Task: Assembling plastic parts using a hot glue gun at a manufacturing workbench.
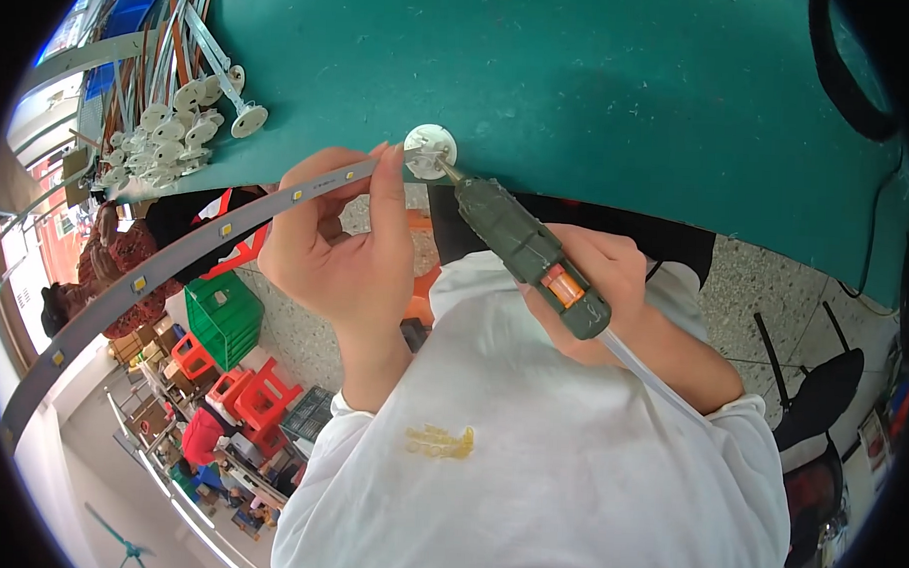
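My left hand pinches a grey LED strip near its end between thumb and fingers. The strip's small yellow-white LEDs face up, and it runs off toward the lower left. Its tip meets a round white plastic disc at the front edge of the table. In my right hand is a dark green hot glue gun, with a clear glue stick trailing from its back. The gun's nozzle points at the disc, right at the strip's end; whether it touches cannot be made out.
The green tabletop spreads ahead. At its left lies a pile of strips with white discs on their ends. A black curved band and a cable are at the right. Red stools, a green crate and other people are farther left.
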Action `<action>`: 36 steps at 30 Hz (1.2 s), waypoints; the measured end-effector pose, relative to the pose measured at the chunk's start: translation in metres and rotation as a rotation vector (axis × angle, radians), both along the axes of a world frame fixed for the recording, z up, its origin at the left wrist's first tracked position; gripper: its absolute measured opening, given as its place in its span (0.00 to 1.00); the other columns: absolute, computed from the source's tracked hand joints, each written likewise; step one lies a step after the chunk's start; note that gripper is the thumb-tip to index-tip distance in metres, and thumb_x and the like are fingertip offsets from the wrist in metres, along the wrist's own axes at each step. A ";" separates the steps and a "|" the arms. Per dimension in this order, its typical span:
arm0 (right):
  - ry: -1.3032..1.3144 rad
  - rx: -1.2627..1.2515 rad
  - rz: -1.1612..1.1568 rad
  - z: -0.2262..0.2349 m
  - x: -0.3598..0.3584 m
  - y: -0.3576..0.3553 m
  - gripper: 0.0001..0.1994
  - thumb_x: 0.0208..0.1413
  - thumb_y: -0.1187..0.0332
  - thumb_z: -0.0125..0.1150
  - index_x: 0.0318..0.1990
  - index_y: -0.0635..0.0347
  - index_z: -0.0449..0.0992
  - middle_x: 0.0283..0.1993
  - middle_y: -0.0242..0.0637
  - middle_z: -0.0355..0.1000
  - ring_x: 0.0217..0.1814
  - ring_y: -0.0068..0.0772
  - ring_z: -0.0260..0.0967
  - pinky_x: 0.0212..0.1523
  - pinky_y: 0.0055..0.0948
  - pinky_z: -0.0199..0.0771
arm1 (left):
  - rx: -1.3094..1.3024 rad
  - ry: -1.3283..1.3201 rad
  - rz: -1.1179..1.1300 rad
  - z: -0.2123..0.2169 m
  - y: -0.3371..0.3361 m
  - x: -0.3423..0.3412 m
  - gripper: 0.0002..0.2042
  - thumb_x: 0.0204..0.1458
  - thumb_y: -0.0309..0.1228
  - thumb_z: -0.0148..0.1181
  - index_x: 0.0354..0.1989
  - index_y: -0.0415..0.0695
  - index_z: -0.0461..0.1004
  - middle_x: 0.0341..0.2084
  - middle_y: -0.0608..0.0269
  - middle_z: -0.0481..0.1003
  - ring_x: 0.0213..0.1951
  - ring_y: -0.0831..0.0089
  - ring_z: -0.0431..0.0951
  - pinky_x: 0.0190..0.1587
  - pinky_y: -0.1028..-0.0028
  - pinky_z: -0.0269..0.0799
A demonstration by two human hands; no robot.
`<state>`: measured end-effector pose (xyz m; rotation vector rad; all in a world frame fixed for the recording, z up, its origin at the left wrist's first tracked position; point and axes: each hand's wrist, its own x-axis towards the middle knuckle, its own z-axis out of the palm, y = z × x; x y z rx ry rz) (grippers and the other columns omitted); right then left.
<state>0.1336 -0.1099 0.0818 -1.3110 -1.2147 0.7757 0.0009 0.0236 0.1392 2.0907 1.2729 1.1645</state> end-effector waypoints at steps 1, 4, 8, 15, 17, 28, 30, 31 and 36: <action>-0.009 0.017 0.000 -0.001 0.000 0.001 0.15 0.38 0.83 0.64 0.39 0.72 0.75 0.29 0.42 0.74 0.24 0.35 0.74 0.26 0.25 0.73 | -0.009 -0.007 -0.008 0.001 0.000 0.000 0.09 0.46 0.17 0.71 0.32 0.33 0.75 0.26 0.58 0.80 0.26 0.75 0.81 0.30 0.81 0.76; -0.017 0.047 0.005 -0.004 -0.003 0.005 0.16 0.37 0.83 0.64 0.39 0.72 0.75 0.29 0.42 0.74 0.24 0.36 0.74 0.26 0.26 0.73 | -0.018 0.010 -0.028 0.002 0.002 -0.002 0.09 0.46 0.18 0.71 0.32 0.33 0.75 0.27 0.59 0.80 0.26 0.76 0.81 0.29 0.81 0.76; -0.070 0.112 0.036 0.001 0.001 0.007 0.17 0.36 0.82 0.64 0.39 0.72 0.75 0.29 0.44 0.75 0.24 0.38 0.74 0.26 0.27 0.74 | -0.032 -0.014 -0.033 0.001 0.003 -0.002 0.08 0.46 0.18 0.71 0.32 0.33 0.76 0.27 0.59 0.80 0.26 0.77 0.81 0.29 0.82 0.76; -0.064 0.062 -0.003 -0.001 -0.001 0.007 0.17 0.36 0.81 0.65 0.39 0.72 0.75 0.29 0.43 0.74 0.24 0.40 0.73 0.26 0.28 0.74 | -0.016 -0.003 -0.039 0.001 0.004 -0.003 0.08 0.46 0.18 0.71 0.31 0.33 0.76 0.26 0.59 0.80 0.26 0.78 0.81 0.29 0.81 0.76; -0.062 0.029 0.025 0.000 -0.001 0.007 0.16 0.37 0.81 0.64 0.39 0.72 0.75 0.28 0.42 0.74 0.23 0.39 0.72 0.26 0.28 0.73 | -0.013 0.006 -0.042 0.001 0.005 -0.004 0.08 0.46 0.18 0.70 0.31 0.33 0.76 0.26 0.59 0.80 0.26 0.78 0.81 0.29 0.81 0.76; -0.072 -0.046 0.034 0.011 0.005 0.008 0.09 0.37 0.80 0.65 0.26 0.65 0.70 0.19 0.39 0.65 0.17 0.41 0.63 0.19 0.31 0.61 | -0.034 0.030 -0.054 0.003 0.005 -0.004 0.08 0.46 0.18 0.70 0.31 0.33 0.76 0.26 0.60 0.79 0.26 0.77 0.81 0.29 0.80 0.77; -0.076 -0.058 0.033 0.012 0.006 0.009 0.09 0.37 0.80 0.65 0.24 0.64 0.68 0.18 0.39 0.63 0.16 0.41 0.61 0.18 0.32 0.59 | -0.038 0.029 -0.056 0.004 0.005 -0.004 0.07 0.46 0.18 0.70 0.31 0.33 0.76 0.26 0.60 0.79 0.26 0.78 0.81 0.29 0.80 0.77; -0.063 -0.056 0.028 0.012 0.005 0.009 0.10 0.36 0.80 0.65 0.23 0.63 0.67 0.17 0.39 0.62 0.16 0.42 0.60 0.18 0.32 0.58 | -0.041 0.028 -0.056 0.004 0.005 -0.005 0.07 0.46 0.18 0.70 0.31 0.33 0.76 0.26 0.60 0.79 0.27 0.78 0.81 0.29 0.80 0.77; -0.073 -0.039 0.033 0.005 0.004 0.008 0.09 0.36 0.80 0.66 0.25 0.65 0.70 0.19 0.40 0.63 0.17 0.41 0.62 0.18 0.32 0.59 | -0.052 0.044 -0.076 0.009 0.006 -0.004 0.07 0.47 0.18 0.69 0.31 0.33 0.77 0.25 0.60 0.79 0.27 0.79 0.80 0.30 0.80 0.77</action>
